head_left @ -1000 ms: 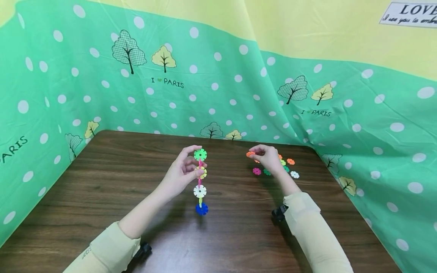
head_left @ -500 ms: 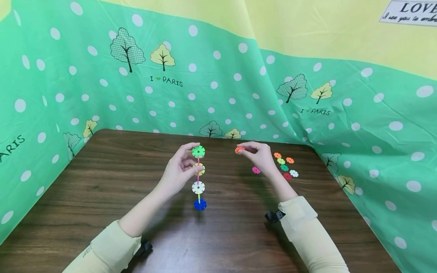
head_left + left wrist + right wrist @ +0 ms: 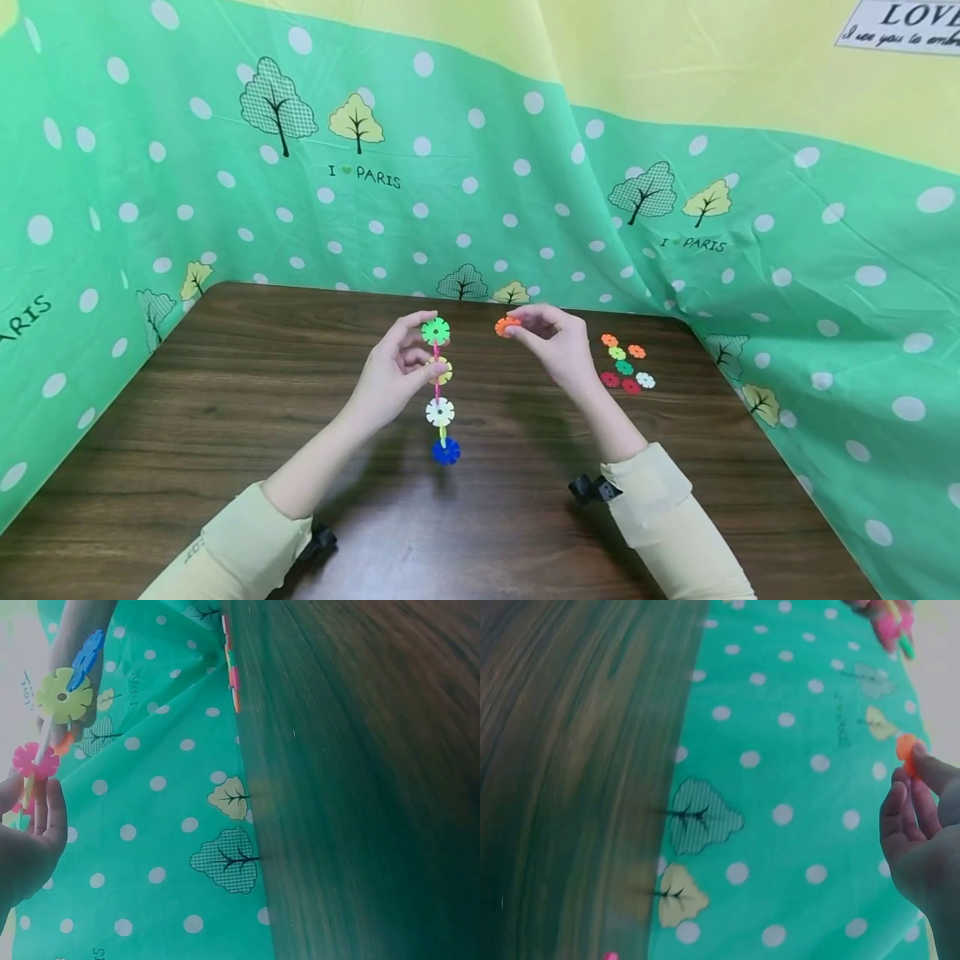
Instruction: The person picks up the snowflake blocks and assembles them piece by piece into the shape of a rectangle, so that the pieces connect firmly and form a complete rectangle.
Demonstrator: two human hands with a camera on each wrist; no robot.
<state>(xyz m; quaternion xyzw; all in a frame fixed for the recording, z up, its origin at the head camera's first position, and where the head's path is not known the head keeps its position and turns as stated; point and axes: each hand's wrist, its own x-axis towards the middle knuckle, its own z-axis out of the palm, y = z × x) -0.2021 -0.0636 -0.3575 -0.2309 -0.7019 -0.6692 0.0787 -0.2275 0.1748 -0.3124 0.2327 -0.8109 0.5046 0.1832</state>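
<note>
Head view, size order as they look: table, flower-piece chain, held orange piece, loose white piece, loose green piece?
1. Table
2. Flower-piece chain
3. Held orange piece
4. Loose white piece and loose green piece: too alike to rank

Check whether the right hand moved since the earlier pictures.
Yes: the right hand has moved left, toward the chain, judged against the lower middle yellow tree on the curtain.

Brown table — flat notched discs, orange, yellow, green, red, white, lie toward its right side
</note>
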